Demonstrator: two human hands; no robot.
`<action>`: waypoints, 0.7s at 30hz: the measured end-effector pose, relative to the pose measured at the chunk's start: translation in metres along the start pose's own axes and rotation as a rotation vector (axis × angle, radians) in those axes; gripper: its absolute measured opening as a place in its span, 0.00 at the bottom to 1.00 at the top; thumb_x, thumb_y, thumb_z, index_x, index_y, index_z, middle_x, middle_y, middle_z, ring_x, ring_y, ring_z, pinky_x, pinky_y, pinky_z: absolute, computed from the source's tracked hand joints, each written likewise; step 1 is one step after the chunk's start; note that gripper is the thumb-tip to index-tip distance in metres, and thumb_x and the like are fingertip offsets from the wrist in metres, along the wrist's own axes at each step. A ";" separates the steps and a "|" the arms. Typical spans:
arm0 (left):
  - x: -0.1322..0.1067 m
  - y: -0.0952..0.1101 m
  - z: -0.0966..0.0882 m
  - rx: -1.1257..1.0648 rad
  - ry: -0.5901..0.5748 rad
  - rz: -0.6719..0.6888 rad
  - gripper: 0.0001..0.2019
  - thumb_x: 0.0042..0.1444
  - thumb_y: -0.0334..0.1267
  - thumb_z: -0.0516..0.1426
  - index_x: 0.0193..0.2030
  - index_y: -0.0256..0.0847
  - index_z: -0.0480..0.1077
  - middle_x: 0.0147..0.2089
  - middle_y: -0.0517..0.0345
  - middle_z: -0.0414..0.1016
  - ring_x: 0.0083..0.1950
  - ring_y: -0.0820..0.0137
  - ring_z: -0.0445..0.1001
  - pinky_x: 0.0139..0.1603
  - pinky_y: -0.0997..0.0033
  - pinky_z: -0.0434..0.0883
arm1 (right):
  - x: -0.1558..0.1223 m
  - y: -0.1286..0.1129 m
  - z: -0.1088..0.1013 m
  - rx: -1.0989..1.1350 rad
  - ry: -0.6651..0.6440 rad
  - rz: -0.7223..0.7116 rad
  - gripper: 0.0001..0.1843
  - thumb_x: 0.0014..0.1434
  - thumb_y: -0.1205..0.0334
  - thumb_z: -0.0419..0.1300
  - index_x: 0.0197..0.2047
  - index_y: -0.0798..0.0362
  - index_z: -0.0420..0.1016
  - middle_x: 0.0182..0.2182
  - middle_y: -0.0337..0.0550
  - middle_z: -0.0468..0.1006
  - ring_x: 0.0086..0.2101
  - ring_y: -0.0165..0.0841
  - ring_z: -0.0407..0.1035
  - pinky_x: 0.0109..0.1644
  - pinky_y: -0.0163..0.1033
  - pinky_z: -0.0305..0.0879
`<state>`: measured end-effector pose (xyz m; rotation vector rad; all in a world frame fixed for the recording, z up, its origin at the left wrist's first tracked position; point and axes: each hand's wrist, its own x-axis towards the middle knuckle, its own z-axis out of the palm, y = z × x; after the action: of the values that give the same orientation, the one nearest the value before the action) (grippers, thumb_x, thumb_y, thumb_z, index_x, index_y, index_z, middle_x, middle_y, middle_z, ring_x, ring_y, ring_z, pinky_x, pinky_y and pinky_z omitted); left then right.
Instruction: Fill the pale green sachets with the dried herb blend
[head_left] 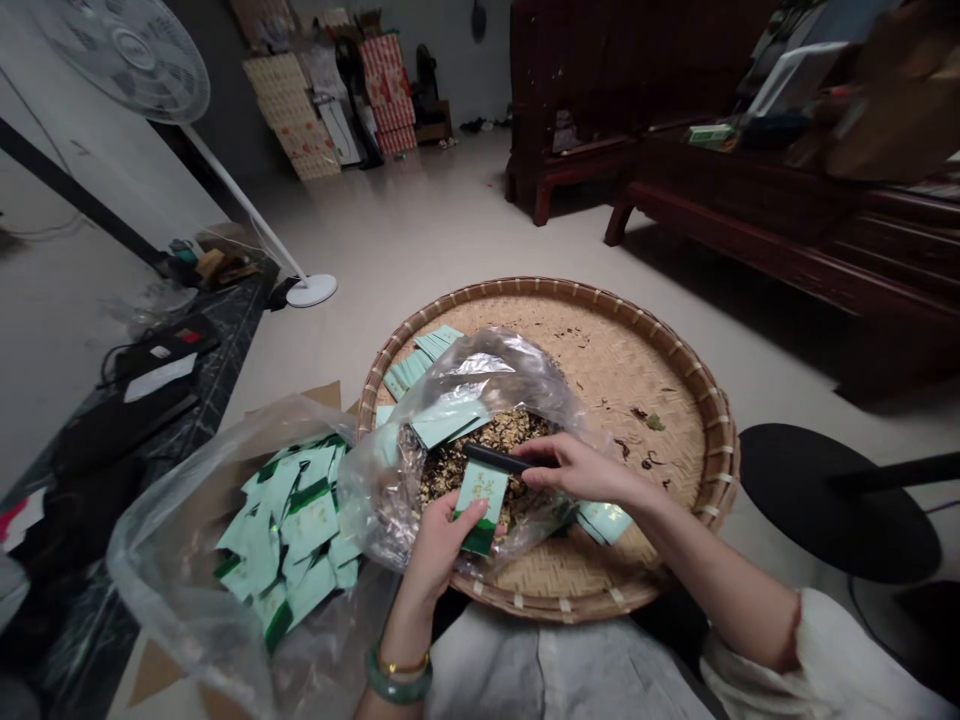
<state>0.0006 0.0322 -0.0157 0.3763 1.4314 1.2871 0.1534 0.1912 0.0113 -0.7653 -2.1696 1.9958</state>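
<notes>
My left hand (442,545) is closed on a small green-and-white packet (481,505), held upright over a clear plastic bag (480,390) of dark loose tea (510,432). My right hand (577,468) pinches a thin black scoop (499,460), its tip at the packet's mouth above the tea. The bag lies on a round woven bamboo tray (675,370) on my lap. Several flat green packets (420,360) lie on the tray's far left side, and a few more (604,520) sit under my right wrist.
To the left, a large clear bag (187,560) holds several filled green packets (292,530). A white standing fan (142,60) rises at the left, a black round stool (840,500) stands at the right, and dark wooden furniture (750,190) lines the back right.
</notes>
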 end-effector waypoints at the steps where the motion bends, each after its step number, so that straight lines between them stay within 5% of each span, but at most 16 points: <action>1: -0.001 0.000 -0.001 0.003 -0.001 0.008 0.24 0.38 0.49 0.69 0.37 0.32 0.75 0.29 0.53 0.80 0.26 0.66 0.78 0.27 0.72 0.73 | 0.001 0.001 0.000 -0.016 0.017 -0.006 0.19 0.53 0.59 0.62 0.48 0.57 0.76 0.38 0.44 0.80 0.36 0.36 0.72 0.41 0.40 0.67; 9: -0.006 0.001 -0.008 0.065 0.006 -0.031 0.25 0.40 0.56 0.66 0.32 0.33 0.74 0.29 0.52 0.80 0.26 0.66 0.78 0.23 0.74 0.72 | 0.003 0.011 0.001 0.033 0.089 -0.012 0.19 0.53 0.59 0.62 0.48 0.55 0.75 0.42 0.45 0.79 0.39 0.37 0.71 0.44 0.42 0.66; 15: -0.011 0.001 -0.015 0.027 -0.045 0.009 0.25 0.45 0.58 0.62 0.33 0.32 0.74 0.29 0.50 0.80 0.28 0.64 0.79 0.23 0.73 0.73 | 0.003 0.005 -0.004 0.265 -0.056 0.099 0.20 0.50 0.54 0.66 0.44 0.58 0.76 0.28 0.39 0.76 0.26 0.27 0.66 0.34 0.35 0.64; 21: -0.012 0.003 -0.020 -0.024 -0.047 -0.013 0.25 0.45 0.58 0.62 0.33 0.32 0.74 0.31 0.49 0.80 0.26 0.66 0.79 0.24 0.72 0.75 | 0.002 0.006 -0.014 0.417 -0.126 0.145 0.25 0.45 0.51 0.70 0.42 0.59 0.76 0.32 0.42 0.77 0.27 0.26 0.68 0.33 0.33 0.65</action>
<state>-0.0137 0.0137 -0.0109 0.3787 1.3757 1.2754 0.1586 0.2048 0.0073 -0.7663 -1.6960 2.5131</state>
